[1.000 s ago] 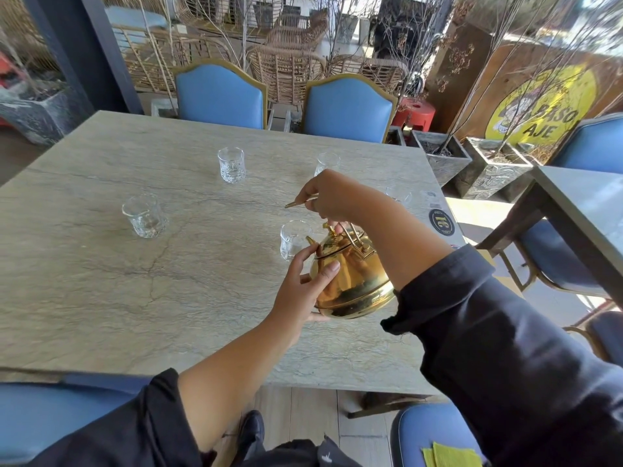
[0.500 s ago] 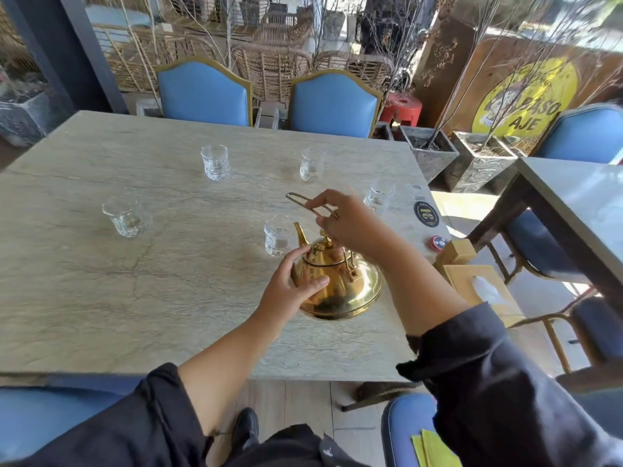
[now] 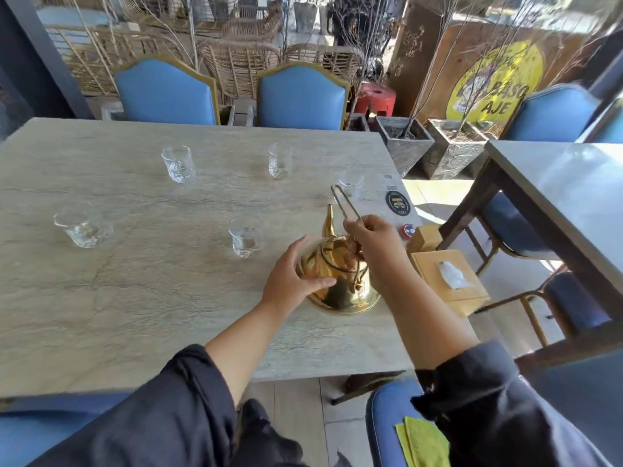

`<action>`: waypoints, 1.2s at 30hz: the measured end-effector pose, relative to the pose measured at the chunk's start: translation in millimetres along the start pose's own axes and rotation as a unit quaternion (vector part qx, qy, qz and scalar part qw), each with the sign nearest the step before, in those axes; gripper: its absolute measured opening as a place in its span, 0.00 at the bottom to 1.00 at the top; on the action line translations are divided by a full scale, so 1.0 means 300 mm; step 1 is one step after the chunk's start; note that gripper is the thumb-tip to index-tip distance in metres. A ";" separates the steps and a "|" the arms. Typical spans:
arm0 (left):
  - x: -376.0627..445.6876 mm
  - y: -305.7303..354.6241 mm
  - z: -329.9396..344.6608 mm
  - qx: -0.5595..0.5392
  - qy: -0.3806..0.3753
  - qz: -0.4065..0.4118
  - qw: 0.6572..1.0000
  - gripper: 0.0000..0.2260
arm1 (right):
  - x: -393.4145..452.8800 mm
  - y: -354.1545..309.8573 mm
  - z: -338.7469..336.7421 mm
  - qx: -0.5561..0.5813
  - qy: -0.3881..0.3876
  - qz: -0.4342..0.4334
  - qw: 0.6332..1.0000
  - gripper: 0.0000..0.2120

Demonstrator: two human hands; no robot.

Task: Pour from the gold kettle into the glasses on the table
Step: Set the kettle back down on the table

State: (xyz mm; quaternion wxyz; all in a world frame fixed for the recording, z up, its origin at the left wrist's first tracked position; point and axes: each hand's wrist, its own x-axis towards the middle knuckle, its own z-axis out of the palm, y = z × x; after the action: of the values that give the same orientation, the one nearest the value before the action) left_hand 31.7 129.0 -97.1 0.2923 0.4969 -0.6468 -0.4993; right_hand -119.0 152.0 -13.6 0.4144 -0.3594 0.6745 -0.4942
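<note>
Bright daylight comes from the right, where the floor [image 3: 435, 210] shows a glaring sunlit patch, while the bench [image 3: 135, 264] lies in soft, even shade. The gold kettle [image 3: 340, 288] carries sharp highlights. Wide-angle bending curves the edges, and the far right looks smeared.

Two blue chairs [image 3: 165, 92] face a tissue box [image 3: 448, 278] — planters [image 3: 404, 143] beyond.
</note>
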 end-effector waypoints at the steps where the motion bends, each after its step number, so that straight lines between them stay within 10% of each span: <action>1: 0.017 0.006 0.017 0.010 0.004 -0.003 1.000 0.42 | 0.010 0.011 -0.011 0.014 0.020 0.009 1.000 0.06; 36: 0.162 0.039 0.145 0.142 -0.073 -0.025 0.987 0.29 | 0.114 0.069 -0.079 -0.069 0.095 0.011 0.993 0.10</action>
State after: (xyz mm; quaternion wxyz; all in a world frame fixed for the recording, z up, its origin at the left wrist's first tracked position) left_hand -26.8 99.2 -106.3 0.1580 0.5115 -0.7183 -0.4445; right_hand -155.9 135.5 -36.7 0.3276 -0.3314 0.7473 -0.4737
